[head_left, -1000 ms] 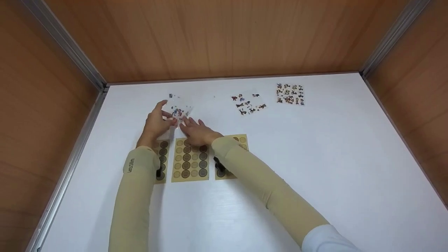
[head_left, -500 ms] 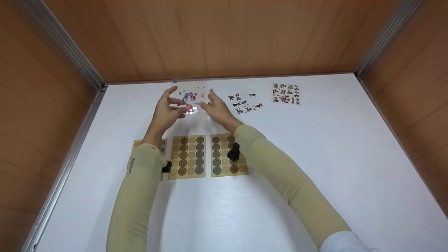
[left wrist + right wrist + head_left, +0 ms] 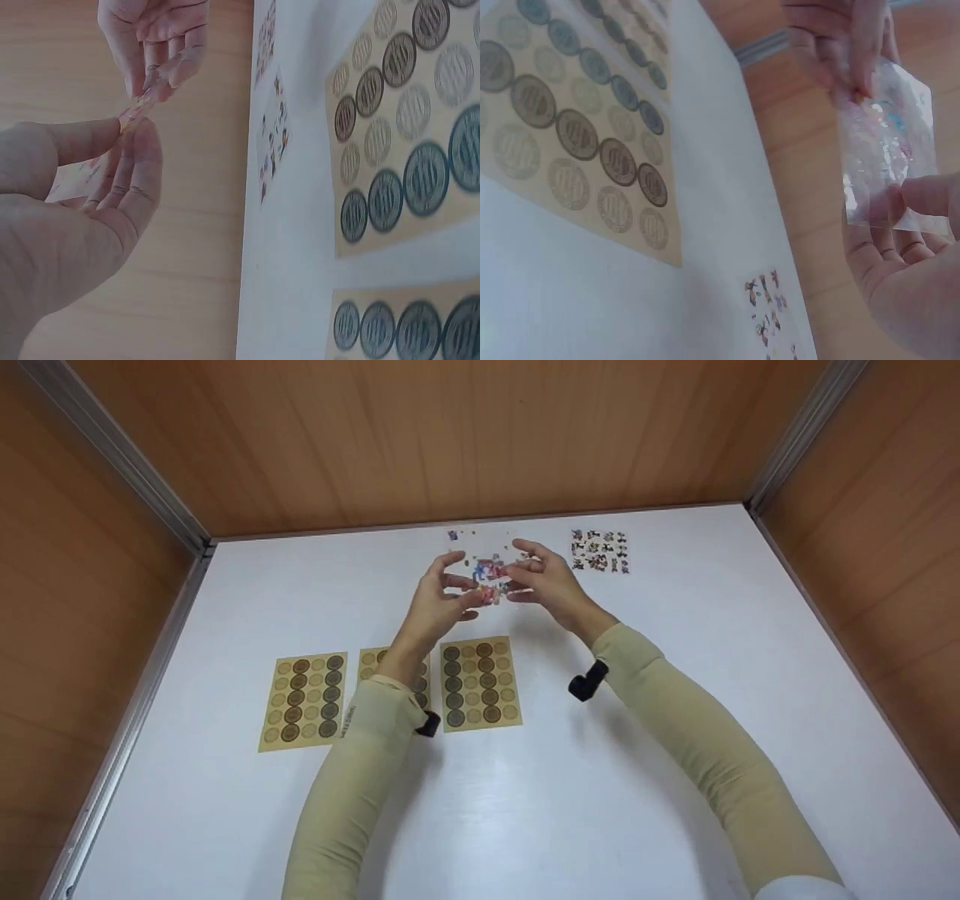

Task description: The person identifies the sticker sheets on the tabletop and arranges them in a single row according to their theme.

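Note:
A clear sheet with small colourful stickers is held up above the far part of the table. My left hand pinches its left lower side between thumb and fingers. On the other side my right hand pinches it too, the thumb on top in the right wrist view. That view shows the clear sheet stretched between both hands, glossy with reflections. In the left wrist view the left hand and right hand grip it nearly edge-on.
Three tan sheets of round seal stickers lie in a row: left, middle, partly under my left arm, and right. A sticker sheet lies at the back right. Another sticker sheet shows beside it in the left wrist view.
The clear sheet has been lifted off the table and carried to the right. My right hand, flat near the sheet one second ago, now grips its right side.

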{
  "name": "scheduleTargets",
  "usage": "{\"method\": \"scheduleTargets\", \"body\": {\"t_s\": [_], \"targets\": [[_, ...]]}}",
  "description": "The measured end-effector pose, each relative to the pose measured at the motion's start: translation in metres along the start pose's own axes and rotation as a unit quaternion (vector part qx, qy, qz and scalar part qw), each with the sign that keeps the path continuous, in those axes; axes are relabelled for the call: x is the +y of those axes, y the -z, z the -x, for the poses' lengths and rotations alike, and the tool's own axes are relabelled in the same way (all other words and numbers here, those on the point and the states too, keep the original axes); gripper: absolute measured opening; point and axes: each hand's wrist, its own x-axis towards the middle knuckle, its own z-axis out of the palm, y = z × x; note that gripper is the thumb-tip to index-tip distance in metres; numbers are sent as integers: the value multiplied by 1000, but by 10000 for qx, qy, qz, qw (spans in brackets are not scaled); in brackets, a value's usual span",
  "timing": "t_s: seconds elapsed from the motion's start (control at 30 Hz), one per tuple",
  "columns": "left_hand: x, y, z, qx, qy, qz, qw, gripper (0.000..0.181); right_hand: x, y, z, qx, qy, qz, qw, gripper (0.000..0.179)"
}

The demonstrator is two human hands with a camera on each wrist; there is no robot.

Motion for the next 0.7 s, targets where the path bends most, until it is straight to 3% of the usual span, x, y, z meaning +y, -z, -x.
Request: {"method": "scheduleTargets", "body": {"t_s": [0.3,0.43,0.6,0.7], "targets": [[-12,-50,4,-380,269,-93,9989,51,7,59,40,232,16,559,9982,58],[-17,-71,10,-483,324,-262,9980,49,16,83,58,141,-97,945,9954,63],[-29,-91,19,-627,380,-754,9945,50,30,109,82,-62,-321,1452,9889,71],[-39,-100,24,-735,538,-1240,9881,53,43,118,94,-241,-438,1703,9841,72]]}}
